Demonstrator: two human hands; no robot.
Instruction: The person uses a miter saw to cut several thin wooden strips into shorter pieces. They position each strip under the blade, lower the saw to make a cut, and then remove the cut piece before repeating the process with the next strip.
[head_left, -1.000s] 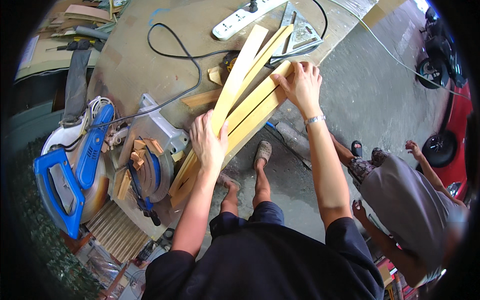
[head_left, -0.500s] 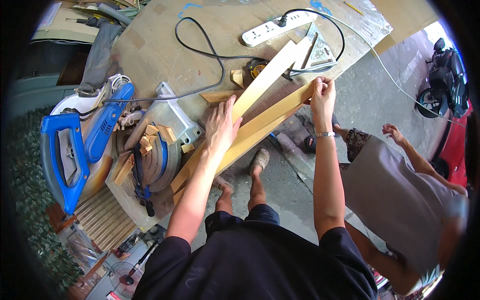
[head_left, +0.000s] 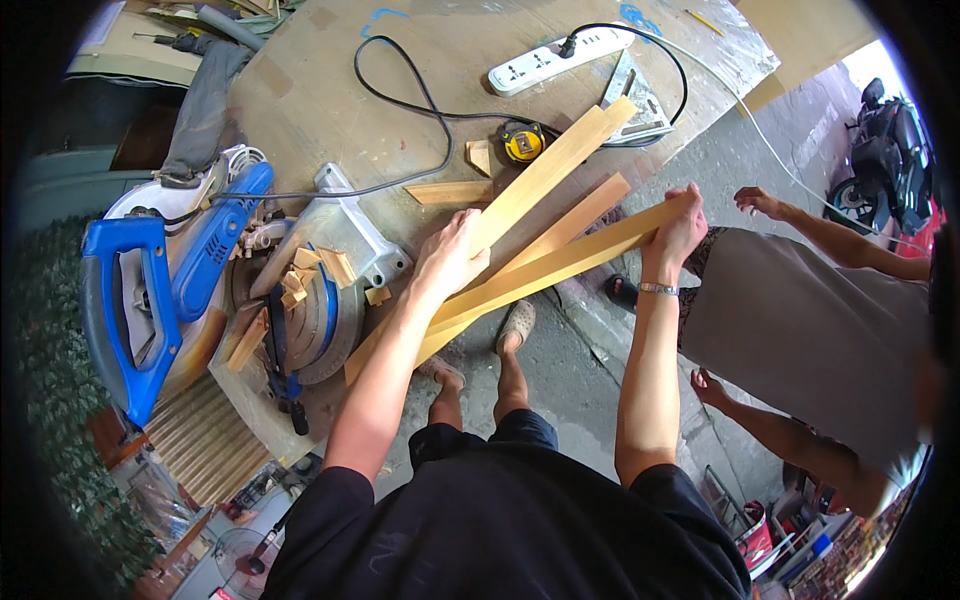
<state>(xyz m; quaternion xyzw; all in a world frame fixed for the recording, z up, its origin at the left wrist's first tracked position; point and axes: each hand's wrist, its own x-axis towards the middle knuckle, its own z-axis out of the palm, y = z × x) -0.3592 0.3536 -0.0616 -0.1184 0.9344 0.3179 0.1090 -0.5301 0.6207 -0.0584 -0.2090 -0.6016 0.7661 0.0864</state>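
Note:
My left hand [head_left: 448, 252] is closed around a long wooden board [head_left: 545, 168] that slants up and away over the workbench edge. My right hand [head_left: 678, 235] grips the far end of another wooden strip [head_left: 570, 262], which runs down to the left beneath my left forearm. Between these two lies a third strip [head_left: 578, 216], not touched by my right hand. The near ends of the boards are partly hidden behind my left arm. A yellow and black tape measure [head_left: 522, 142] rests just left of the upper board, whose far end overlaps a metal triangle square [head_left: 640, 112].
On the workbench [head_left: 300, 110] are a white power strip [head_left: 560, 58], black cable [head_left: 425, 90] and wood offcuts [head_left: 450, 192]. Left stands a blue-handled miter saw [head_left: 215, 245] with scraps on it. A person in a grey shirt [head_left: 800, 350] is close on the right.
My right hand has moved right, swinging its strip away from the others so the third strip shows. The upper board's far end has shifted right, uncovering the tape measure. The nearby person has shifted.

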